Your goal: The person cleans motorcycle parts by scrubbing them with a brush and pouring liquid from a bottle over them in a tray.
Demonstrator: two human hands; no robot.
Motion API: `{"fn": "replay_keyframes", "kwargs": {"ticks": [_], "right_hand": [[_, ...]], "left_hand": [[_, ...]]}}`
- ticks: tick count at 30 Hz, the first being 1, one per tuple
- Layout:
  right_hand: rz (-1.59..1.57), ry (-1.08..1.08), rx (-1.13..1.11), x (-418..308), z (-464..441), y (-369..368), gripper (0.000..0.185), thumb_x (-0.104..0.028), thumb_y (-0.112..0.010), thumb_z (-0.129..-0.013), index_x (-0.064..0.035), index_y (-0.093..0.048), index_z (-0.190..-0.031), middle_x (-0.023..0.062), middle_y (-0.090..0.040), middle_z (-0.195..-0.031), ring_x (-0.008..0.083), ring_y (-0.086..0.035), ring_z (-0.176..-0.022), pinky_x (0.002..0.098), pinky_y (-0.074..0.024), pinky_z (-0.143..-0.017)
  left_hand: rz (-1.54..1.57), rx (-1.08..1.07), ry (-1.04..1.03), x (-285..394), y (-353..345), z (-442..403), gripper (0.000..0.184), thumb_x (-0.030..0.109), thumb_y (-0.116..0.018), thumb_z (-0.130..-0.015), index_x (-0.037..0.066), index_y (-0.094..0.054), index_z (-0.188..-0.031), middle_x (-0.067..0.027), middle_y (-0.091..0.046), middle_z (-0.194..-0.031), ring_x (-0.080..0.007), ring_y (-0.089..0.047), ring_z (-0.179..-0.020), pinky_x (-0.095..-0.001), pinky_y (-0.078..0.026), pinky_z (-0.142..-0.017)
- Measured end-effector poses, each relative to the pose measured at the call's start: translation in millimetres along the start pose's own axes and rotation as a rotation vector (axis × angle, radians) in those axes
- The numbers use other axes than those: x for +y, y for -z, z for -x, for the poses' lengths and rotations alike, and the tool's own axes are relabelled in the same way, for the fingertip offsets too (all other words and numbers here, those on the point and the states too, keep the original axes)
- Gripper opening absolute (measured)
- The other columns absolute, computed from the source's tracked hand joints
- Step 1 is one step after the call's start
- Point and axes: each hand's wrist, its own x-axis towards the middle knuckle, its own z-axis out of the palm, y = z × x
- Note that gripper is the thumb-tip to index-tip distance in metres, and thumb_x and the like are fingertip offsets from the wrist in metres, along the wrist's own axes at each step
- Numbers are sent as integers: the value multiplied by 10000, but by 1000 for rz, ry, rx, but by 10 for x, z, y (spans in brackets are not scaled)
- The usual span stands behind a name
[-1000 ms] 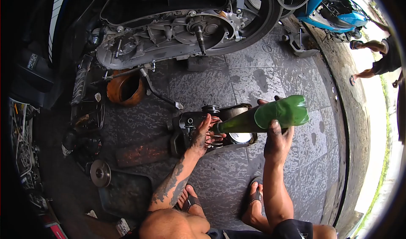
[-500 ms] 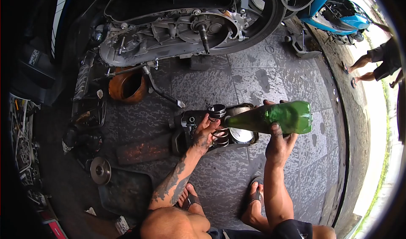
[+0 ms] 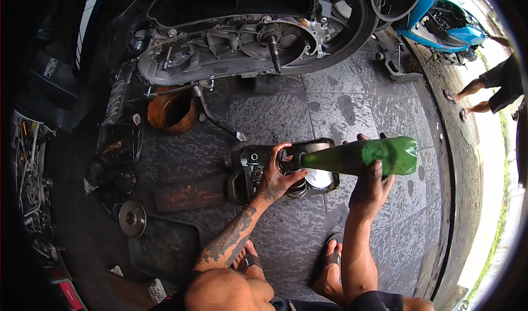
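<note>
My right hand (image 3: 369,195) grips a green plastic bottle (image 3: 391,156) lying nearly level, its narrow neck pointing left. In my left hand (image 3: 270,182), thumb and fingers curl around a small dark ringed cylindrical part (image 3: 297,161), right at the bottle's mouth. Whether bottle and part touch, I cannot tell. Beneath both hands is a dark tray-like container (image 3: 239,183) of parts. It holds a coil spring (image 3: 297,190) and a pale round piece (image 3: 320,177), partly covered by the bottle.
A partly dismantled scooter engine case (image 3: 214,50) and wheel stand ahead. An orange-brown pot (image 3: 170,113) sits below them. At lower left are a metal disc (image 3: 132,218) and a dark tray (image 3: 165,250). Another person's legs (image 3: 473,96) and a blue scooter (image 3: 440,30) are at right.
My left hand has turned the dark part, lowering it so that it meets the bottle's mouth. The bottle has shifted slightly right and down in view, still in my right hand.
</note>
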Motion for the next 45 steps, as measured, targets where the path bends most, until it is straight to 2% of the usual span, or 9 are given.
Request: {"fn": "replay_keyframes", "kwargs": {"ticks": [10, 13, 17, 21, 25, 29, 35, 37, 45], "right_hand": [[-345, -262, 510, 435, 371, 259, 615, -455, -571, -951, 22, -416, -1308, 213, -566, -1219, 326, -590, -1113, 481, -531, -928], [-348, -151, 574, 470, 292, 481, 569, -406, -589, -953, 60, -451, -1248, 231, -533, -1231, 346, -578, -1116, 468, -505, -990], [-328, -140, 582, 527, 162, 842, 617, -369, -571, -966, 160, -404, -1234, 301, -516, -1233, 405, -557, -1159, 483, -473, -1048], [-343, -94, 670, 419, 64, 836, 611, -349, -563, -967, 171, -411, -1250, 363, -477, -1275, 457, -499, -1217, 532, -423, -1079], [-389, -86, 650, 417, -64, 841, 636, -287, -572, -944, 191, -360, -1306, 413, -381, -1361, 516, -386, -1297, 555, -344, -1125], [-396, -77, 665, 624, -74, 952, 688, -319, -580, -938, 190, -334, -1329, 417, -356, -1379, 516, -367, -1309, 557, -342, -1123], [-374, 15, 776, 1059, -50, 859, 686, -426, -608, -901, 87, -418, -1315, 355, -466, -1324, 486, -474, -1242, 594, -403, -1061], [-468, -25, 745, 1285, -45, 1001, 668, -444, -642, -870, 32, -453, -1298, 313, -504, -1303, 474, -493, -1229, 611, -415, -1044], [-578, -194, 467, 1269, 241, 637, 662, -488, -649, -861, -10, -477, -1286, 256, -556, -1249, 423, -578, -1135, 545, -514, -968]], "left_hand": [[91, 94, 16, 356, 87, 25, 554, 198, -687, -908, 65, -369, -1342, -54, -532, -1111, -140, -534, -1017, -292, -435, -934], [-177, 15, -242, 690, 100, 151, 473, 154, -658, -918, 22, -420, -1306, -70, -517, -1162, -140, -529, -1085, -302, -406, -970], [131, 134, -149, 751, 116, 329, 272, 124, -519, -992, 13, -492, -1239, -76, -532, -1163, -137, -531, -1048, -300, -419, -949], [161, 287, -106, 1316, 417, 611, 357, 253, -385, -1033, -19, -495, -1238, -110, -571, -1043, -177, -565, -1000, -331, -448, -935], [132, 811, -124, 1560, 1106, 1523, 370, 306, -424, -1015, 5, -532, -1203, -116, -592, -983, -258, -611, -975, -496, -541, -869], [8, 1412, -225, 1423, 1977, 2702, 364, 390, -564, -967, 75, -569, -1150, -75, -610, -1014, -213, -624, -912, -368, -536, -821], [-247, 1937, -109, 1258, 3080, 3970, 395, 487, -535, -950, 156, -563, -1164, -31, -551, -1170, -176, -517, -1048, -363, -456, -825], [-466, 1996, -322, 1174, 3380, 3972, 347, 446, -552, -947, 172, -569, -1160, -33, -606, -949, -218, -559, -563, -288, -453, -443], [-433, 1810, -155, 872, 4393, 4797, 335, 342, -513, -945, 49, -602, -1081, -65, -620, -1024, -186, -562, -924, -346, -443, -854]]}}
